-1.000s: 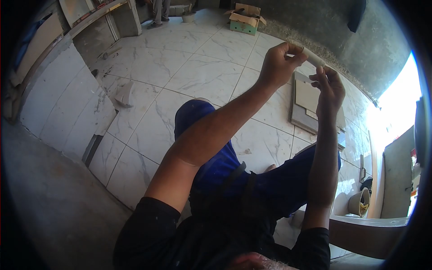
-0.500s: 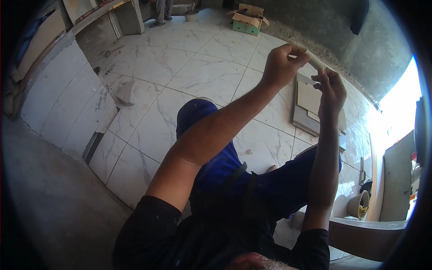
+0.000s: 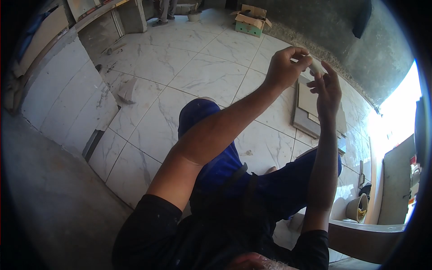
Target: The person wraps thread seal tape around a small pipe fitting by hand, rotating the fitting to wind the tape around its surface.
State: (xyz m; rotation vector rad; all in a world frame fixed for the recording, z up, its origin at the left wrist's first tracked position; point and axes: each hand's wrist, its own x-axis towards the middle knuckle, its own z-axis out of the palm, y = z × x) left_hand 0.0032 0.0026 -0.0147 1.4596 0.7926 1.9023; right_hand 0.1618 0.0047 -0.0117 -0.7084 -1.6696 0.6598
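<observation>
A small pale rolled or tube-like piece (image 3: 317, 67) is held up in front of me, between my two hands. My left hand (image 3: 288, 68) pinches its upper left end with thumb and fingers. At its lower right end is my right hand (image 3: 327, 87), thumb and fingers closed on it, the other fingers loosely bent. What the piece is made of cannot be told. Both forearms are raised above my blue-trousered legs (image 3: 216, 148).
Flat boards (image 3: 304, 112) lie on the tiled floor (image 3: 193, 74) beyond my right arm. An open cardboard box (image 3: 249, 24) stands near the back wall. A bucket (image 3: 357, 208) is at the right, a broken shard (image 3: 127, 91) at the left. A person's legs (image 3: 164, 10) show far back.
My right hand has shifted slightly left, nearer my left hand, and its fingers have moved. The pale piece now looks shorter between them. The view has shifted slightly.
</observation>
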